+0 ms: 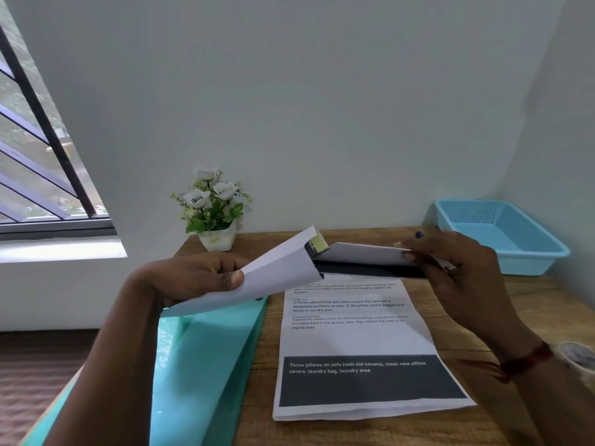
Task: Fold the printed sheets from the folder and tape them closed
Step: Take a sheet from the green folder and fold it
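Note:
A white printed sheet (277, 272) is lifted above the desk and bent over on itself. My left hand (196, 278) pinches its left end with thumb on top. My right hand (450, 268) grips the other end (363, 254) at the right, fingers curled over its edge. A black printed band and a yellow patch show inside the bend. Below them a stack of printed sheets (360, 342) lies flat on the wooden desk, its top page showing text and a dark banner. A teal folder (206, 358) lies open at the left, partly under my left arm.
A blue mesh plastic basket (502, 233) stands at the desk's back right corner. A small white pot of artificial flowers (214, 210) sits at the back left against the wall. A roll of clear tape (579, 354) peeks in at the right edge. A barred window is at far left.

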Tool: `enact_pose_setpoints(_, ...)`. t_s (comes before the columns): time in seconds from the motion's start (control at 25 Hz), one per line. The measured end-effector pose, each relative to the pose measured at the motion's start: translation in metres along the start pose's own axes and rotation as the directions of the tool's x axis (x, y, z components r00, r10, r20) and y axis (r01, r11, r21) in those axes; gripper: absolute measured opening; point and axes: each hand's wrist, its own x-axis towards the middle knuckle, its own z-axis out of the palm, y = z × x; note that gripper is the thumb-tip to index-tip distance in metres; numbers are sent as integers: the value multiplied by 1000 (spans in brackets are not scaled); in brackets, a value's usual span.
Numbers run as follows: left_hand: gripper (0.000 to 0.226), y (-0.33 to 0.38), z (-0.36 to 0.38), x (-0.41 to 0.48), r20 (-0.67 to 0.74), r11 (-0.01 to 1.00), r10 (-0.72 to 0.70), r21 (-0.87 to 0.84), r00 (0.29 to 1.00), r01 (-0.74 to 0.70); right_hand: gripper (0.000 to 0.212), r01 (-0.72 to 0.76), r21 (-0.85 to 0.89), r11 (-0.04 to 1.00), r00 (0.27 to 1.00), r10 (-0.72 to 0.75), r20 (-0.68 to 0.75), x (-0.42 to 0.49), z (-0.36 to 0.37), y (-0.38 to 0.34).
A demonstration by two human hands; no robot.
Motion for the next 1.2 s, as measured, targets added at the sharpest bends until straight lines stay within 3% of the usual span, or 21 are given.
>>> enact_pose_setpoints(0.08,126,-1,0,2,19,998,61,8,998,-61,22,70,-37,997,998,-69,13,-2,4,1)
enact_pose_setpoints(0.2,76,3,1,2,111,997,81,-14,991,-80,25,131,-113,985,991,-131,8,-6,9,3)
enact_pose_setpoints(0.28,26,9,1,4,137,998,29,-56,990,-21,25,154,-182,971,988,-155,10,-8,10,4)
enact_pose_setpoints(0.32,20,10,1,7,152,998,34,-65,988,-25,25,164,-211,964,986,-164,16,-8,10,4)
enact_pose_setpoints(0.4,21,11,3,8,159,997,25,-78,987,-13,25,185,-266,946,982,-185,26,-8,9,4)
enact_pose_setpoints(0.52,74,6,4,9,146,997,43,-77,988,-32,26,193,-319,928,981,-193,32,-8,8,3)
enact_pose_setpoints(0.6,83,5,5,9,170,996,61,-71,984,-49,26,182,-318,930,983,-181,34,-7,7,3)
enact_pose_setpoints(0.68,69,7,6,10,193,997,40,-69,980,-27,25,180,-325,928,983,-179,35,-7,8,2)
enact_pose_setpoints(0.76,26,6,7,13,184,995,27,-101,983,-9,27,183,-341,922,983,-182,36,-8,8,2)
enact_pose_setpoints(0.8,22,6,7,14,185,993,18,-116,983,4,28,183,-348,919,983,-182,36,-8,7,1)
enact_pose_setpoints(0.96,34,11,7,10,219,991,54,-132,974,-25,31,204,-386,900,979,-197,59,-7,5,-1)
enact_pose_setpoints(1.04,26,9,7,11,211,989,60,-147,976,-29,35,215,-410,886,976,-204,71,-6,3,-3)
enact_pose_setpoints(1.2,31,4,8,14,219,986,52,-163,974,-16,35,233,-441,867,972,-220,81,-5,0,-4)
